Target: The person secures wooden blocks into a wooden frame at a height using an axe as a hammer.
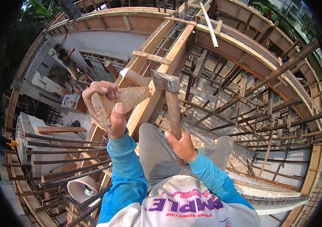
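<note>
My left hand (102,108) grips a short wooden block (128,99), thumb on the near side and fingers over the top. Its broad end lies in the palm and it narrows toward the right. In my right hand (183,145) is a hammer (173,109), held upright by its wooden handle. The worn metal head (166,81) has a square face on one side and a thinner edge on the other. That head appears close to the block's narrow end; whether they touch I cannot tell. Just beyond the block, a pale pipe piece (135,77) lies across the timber form (145,109).
Steel bars (74,143) jut out at lower left beside a pipe (79,189). A reinforcement cage (168,38) runs inside the form. Timber props (240,98) stand below on the right. One person (63,55) is lower down at left; another's legs (70,8) show at the top.
</note>
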Tool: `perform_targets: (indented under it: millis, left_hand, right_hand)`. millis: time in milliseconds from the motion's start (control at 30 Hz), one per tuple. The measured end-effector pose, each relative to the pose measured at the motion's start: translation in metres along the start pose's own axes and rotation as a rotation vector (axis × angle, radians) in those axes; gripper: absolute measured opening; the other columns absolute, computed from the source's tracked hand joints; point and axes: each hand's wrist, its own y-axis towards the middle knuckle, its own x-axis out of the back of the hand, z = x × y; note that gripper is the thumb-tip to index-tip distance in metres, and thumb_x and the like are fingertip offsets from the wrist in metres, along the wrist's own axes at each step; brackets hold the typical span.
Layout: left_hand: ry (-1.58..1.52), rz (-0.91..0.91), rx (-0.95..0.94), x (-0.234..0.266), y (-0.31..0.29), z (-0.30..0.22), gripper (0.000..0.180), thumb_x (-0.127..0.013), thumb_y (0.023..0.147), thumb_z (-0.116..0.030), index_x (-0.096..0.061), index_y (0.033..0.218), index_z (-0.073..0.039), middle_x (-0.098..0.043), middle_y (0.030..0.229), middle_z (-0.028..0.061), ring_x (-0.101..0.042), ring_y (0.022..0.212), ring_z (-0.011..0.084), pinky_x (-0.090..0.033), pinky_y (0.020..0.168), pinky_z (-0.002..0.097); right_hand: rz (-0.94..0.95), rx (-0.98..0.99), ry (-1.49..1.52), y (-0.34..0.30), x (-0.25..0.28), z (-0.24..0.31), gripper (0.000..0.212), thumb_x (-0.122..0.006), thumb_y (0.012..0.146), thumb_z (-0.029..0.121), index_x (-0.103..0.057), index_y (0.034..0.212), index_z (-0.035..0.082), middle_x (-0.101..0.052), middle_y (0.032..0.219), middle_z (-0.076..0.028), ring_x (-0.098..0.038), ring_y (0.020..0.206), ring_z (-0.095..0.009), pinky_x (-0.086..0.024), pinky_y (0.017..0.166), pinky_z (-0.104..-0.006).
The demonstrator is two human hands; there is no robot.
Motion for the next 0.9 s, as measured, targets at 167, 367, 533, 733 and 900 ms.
perform_targets:
  millis: [167,367,533,733,900]
  left_hand:
    - [0.015,0.027,-0.009,0.002,-0.005,-0.001,0.040,-0.061,0.066,-0.019,-0.043,0.101,-0.008,-0.039,0.083,0.0056,-0.041,0.074,0.0159,-0.041,0.071,0.0314]
    - [-0.071,-0.045,-0.022,0.011,-0.005,0.003,0.041,-0.055,0.064,-0.016,-0.043,0.101,-0.007,-0.038,0.083,0.0059,-0.041,0.075,0.0171,-0.040,0.074,0.0348]
    - [-0.012,-0.059,-0.043,0.021,-0.004,0.004,0.040,-0.050,0.064,-0.014,-0.042,0.102,-0.007,-0.038,0.083,0.0066,-0.040,0.075,0.0177,-0.040,0.074,0.0358]
    - [-0.006,-0.049,-0.022,0.012,-0.004,0.004,0.039,-0.050,0.064,-0.015,-0.041,0.101,-0.007,-0.038,0.084,0.0074,-0.040,0.075,0.0180,-0.040,0.074,0.0362]
    - [-0.043,-0.075,-0.064,0.015,-0.007,0.010,0.038,-0.050,0.065,-0.016,-0.041,0.100,-0.007,-0.038,0.084,0.0076,-0.041,0.075,0.0183,-0.040,0.075,0.0368]
  right_hand:
    - [-0.155,0.424,0.105,0.019,-0.020,0.032,0.019,-0.061,0.091,0.020,-0.054,0.082,0.005,-0.049,0.062,-0.002,-0.046,0.055,-0.010,-0.038,0.050,-0.0295]
    - [0.019,-0.183,-0.160,0.015,-0.026,-0.047,0.033,-0.062,0.089,0.029,-0.059,0.098,-0.003,-0.057,0.064,-0.011,-0.054,0.059,-0.019,-0.044,0.057,-0.0373]
    - [0.013,0.181,-0.277,0.017,-0.015,0.026,0.030,-0.064,0.088,0.026,-0.060,0.100,-0.002,-0.061,0.071,-0.012,-0.061,0.067,-0.024,-0.046,0.059,-0.0371]
    - [-0.112,0.374,-0.252,0.033,-0.015,-0.001,0.029,-0.065,0.087,0.024,-0.061,0.100,-0.001,-0.061,0.074,-0.016,-0.063,0.074,-0.030,-0.048,0.064,-0.0359]
    - [0.009,-0.071,-0.306,0.032,-0.026,-0.045,0.035,-0.064,0.087,0.026,-0.060,0.104,-0.004,-0.064,0.080,-0.022,-0.064,0.077,-0.036,-0.049,0.069,-0.0395]
